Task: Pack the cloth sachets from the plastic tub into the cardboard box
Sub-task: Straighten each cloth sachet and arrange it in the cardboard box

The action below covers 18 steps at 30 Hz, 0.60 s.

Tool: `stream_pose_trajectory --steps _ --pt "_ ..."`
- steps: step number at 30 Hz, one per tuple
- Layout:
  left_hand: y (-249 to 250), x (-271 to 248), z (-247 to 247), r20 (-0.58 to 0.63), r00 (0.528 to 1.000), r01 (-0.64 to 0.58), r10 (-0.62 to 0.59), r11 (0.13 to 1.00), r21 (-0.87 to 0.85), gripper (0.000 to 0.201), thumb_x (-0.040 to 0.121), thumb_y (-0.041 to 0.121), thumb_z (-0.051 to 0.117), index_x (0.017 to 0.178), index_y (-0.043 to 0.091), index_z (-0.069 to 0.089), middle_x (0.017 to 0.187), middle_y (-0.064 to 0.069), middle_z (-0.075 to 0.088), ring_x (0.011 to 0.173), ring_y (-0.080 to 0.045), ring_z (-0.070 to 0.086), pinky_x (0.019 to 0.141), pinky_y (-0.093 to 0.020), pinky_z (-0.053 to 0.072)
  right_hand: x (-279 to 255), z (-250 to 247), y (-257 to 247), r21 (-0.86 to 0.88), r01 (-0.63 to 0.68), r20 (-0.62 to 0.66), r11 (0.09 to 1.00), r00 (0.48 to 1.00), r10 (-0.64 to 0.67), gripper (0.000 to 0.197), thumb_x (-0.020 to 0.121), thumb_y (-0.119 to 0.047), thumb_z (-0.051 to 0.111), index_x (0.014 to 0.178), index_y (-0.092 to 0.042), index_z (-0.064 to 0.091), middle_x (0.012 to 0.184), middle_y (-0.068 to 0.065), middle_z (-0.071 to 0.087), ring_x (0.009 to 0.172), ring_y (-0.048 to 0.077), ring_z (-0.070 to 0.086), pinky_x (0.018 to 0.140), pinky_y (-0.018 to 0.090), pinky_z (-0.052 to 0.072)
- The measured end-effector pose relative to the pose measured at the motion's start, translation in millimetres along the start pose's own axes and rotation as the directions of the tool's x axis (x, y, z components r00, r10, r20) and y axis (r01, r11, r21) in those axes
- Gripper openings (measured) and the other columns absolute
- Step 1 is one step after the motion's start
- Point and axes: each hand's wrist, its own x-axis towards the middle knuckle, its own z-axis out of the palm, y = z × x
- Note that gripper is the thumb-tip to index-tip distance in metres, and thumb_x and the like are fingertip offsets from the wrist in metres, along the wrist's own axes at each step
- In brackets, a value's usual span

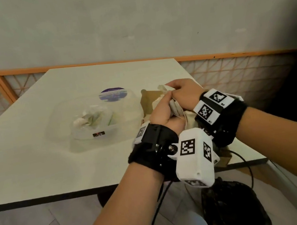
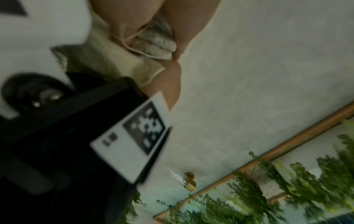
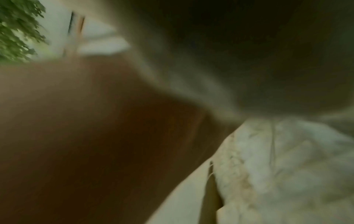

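- Both hands met over the cardboard box, at 3 o'clock of the plastic tub.
- Left hand fingers were curled round a grey cloth sachet; right hand pinched its top.
- Step, judging by this: placing the sachet into the box.
- Next move called for release, then reaching to 9 o'clock; remaining sachets sat in the tub on the bench.

Head view down over the table, wrist views tilted, blurred, very close, sharing the cloth sachet
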Motion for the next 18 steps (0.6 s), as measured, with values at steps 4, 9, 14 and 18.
stream_pose_trajectory --steps 4,9,14,18 --pt "8 18 -1 -0.186 0.982 -0.042 0.03 0.997 -0.059 0.033 0.1 0.02 0.045 0.07 0.008 0.04 0.071 -0.01 0.034 0.059 -0.019 0.038 0.058 -0.03 0.038 9 -7 13 -0.001 0.001 0.077 1.0 0.997 -0.001 0.017 0.09 -0.007 0.053 0.1 -0.008 0.066 0.096 0.016 0.068 0.08 0.024 0.062 0.075 0.036 0.052" --pt "16 12 -2 -0.086 0.996 -0.023 0.01 0.987 -0.159 0.023 0.096 0.018 0.054 0.08 0.001 0.055 0.072 -0.01 0.057 0.06 -0.019 0.057 0.071 -0.026 0.05 16 -13 20 0.08 0.054 0.154 0.995 0.986 -0.066 0.011 0.088 -0.02 0.061 0.079 -0.02 0.068 0.081 0.01 0.068 0.076 0.026 0.064 0.086 0.044 0.052" --pt "27 7 -10 0.025 0.999 0.046 -0.044 0.998 -0.054 0.019 0.088 0.019 0.063 0.099 0.004 0.061 0.094 -0.011 0.062 0.084 -0.019 0.061 0.07 -0.025 0.055 16 -24 15 0.061 0.094 0.16 0.994 0.982 -0.103 0.019 0.091 -0.029 0.057 0.089 -0.014 0.069 0.072 0.0 0.062 0.057 0.001 0.055 0.052 0.01 0.041" --pt "30 -5 -14 0.038 0.998 0.044 -0.041 0.997 -0.07 0.011 0.088 0.013 0.062 0.096 0.004 0.061 0.079 -0.01 0.063 0.065 -0.015 0.062 0.046 -0.019 0.053 8 -36 14 0.121 0.048 0.223 0.992 0.972 -0.074 0.008 0.087 -0.029 0.063 0.087 -0.022 0.065 0.087 -0.002 0.06 0.074 0.01 0.053 0.057 0.02 0.04"
